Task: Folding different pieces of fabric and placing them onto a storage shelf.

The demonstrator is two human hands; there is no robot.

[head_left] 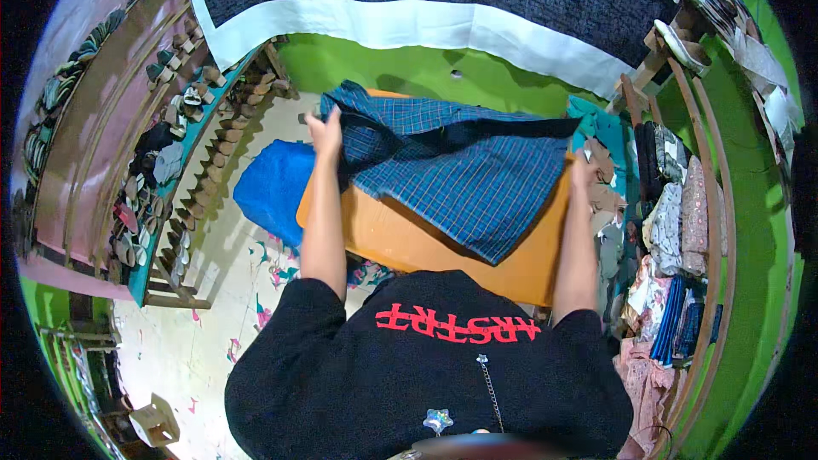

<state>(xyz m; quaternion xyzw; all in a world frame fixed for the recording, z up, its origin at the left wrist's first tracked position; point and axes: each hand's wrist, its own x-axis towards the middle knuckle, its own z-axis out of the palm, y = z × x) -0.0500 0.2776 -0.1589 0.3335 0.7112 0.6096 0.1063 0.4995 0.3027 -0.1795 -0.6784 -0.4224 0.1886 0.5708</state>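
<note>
From here I've L hand (325,131) pinching the cloth (477,172), R hand (582,172) at its right edge, grip unclear, over tabletop's (417,237) far edge; prob. light, soft, best held at opp. corners.

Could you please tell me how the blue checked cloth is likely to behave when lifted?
The blue checked cloth is probably floppy, since it bunches into soft folds beside the left hand. It seems light for its spread, as its edges look thin. It may slide easily, because the orange tabletop appears smooth.
</note>
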